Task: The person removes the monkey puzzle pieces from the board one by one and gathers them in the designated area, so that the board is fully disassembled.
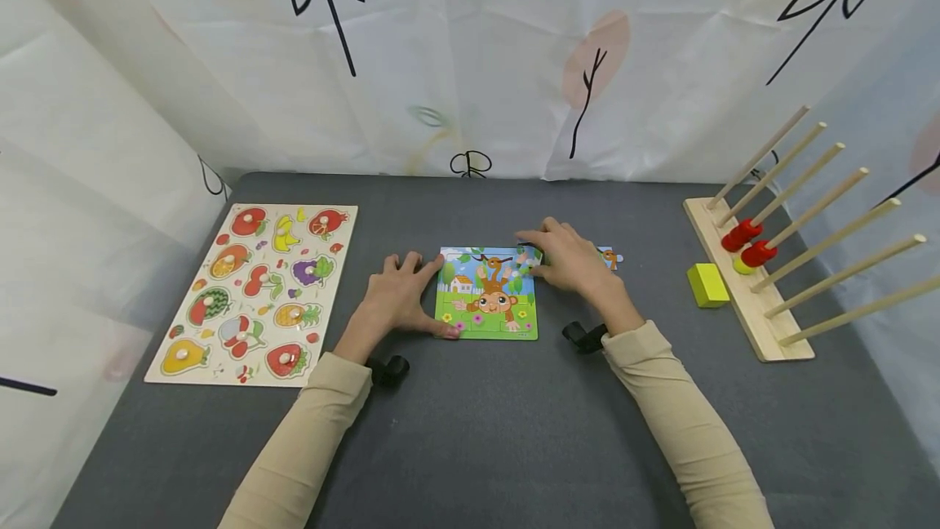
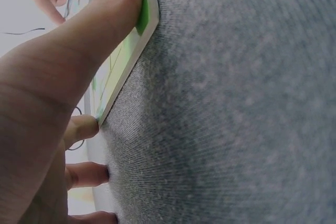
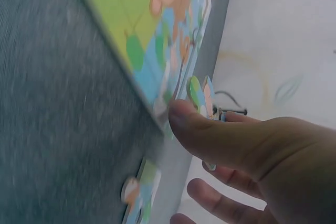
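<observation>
A square monkey jigsaw puzzle (image 1: 488, 321) lies on the dark table in front of the person. The left hand (image 1: 396, 296) is spread along its left side in the head view. Its thumb presses the lower left corner, and its index fingertip touches the upper left corner. At the puzzle's upper right corner is the right hand (image 1: 571, 261). Between thumb and fingers it pinches a small puzzle piece (image 3: 195, 92), raised off the board in the right wrist view. Another puzzle piece (image 1: 610, 257) lies on the table just beyond the right hand, partly hidden by it.
On the left lies a fruit peg board (image 1: 257, 304). To the right stands a wooden base with upright pegs (image 1: 778, 333), holding red beads (image 1: 759, 253) and a yellow bead (image 1: 742, 267). A yellow block (image 1: 708, 285) sits beside it. A patterned white curtain (image 1: 470, 64) hangs behind the table.
</observation>
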A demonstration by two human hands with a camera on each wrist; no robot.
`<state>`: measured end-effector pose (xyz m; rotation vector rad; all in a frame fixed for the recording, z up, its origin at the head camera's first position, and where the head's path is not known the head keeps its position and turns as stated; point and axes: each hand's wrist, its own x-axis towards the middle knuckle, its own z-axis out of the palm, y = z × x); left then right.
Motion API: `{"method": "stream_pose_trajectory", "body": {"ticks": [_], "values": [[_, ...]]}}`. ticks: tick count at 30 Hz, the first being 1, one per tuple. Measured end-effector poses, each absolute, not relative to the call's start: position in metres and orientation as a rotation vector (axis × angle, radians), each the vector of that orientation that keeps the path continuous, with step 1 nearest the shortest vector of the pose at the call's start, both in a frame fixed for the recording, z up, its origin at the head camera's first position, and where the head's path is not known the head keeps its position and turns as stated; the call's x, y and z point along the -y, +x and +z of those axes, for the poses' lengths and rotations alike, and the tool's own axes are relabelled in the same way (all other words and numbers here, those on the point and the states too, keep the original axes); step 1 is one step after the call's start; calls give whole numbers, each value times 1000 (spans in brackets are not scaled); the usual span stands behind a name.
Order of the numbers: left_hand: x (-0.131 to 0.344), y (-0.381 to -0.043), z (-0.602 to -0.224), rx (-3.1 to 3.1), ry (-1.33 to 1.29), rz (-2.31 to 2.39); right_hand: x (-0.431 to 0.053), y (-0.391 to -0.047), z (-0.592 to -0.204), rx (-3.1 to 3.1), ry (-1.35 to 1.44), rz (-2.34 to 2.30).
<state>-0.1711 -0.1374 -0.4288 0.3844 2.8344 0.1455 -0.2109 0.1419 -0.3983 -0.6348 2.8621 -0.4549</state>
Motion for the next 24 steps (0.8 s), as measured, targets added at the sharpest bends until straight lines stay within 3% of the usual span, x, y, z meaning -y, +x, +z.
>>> {"method": "stream_pose_trajectory", "body": {"ticks": [24], "values": [[138, -172, -429, -2857, 399, 128, -181, -231, -400, -2807, -428, -422]]}}
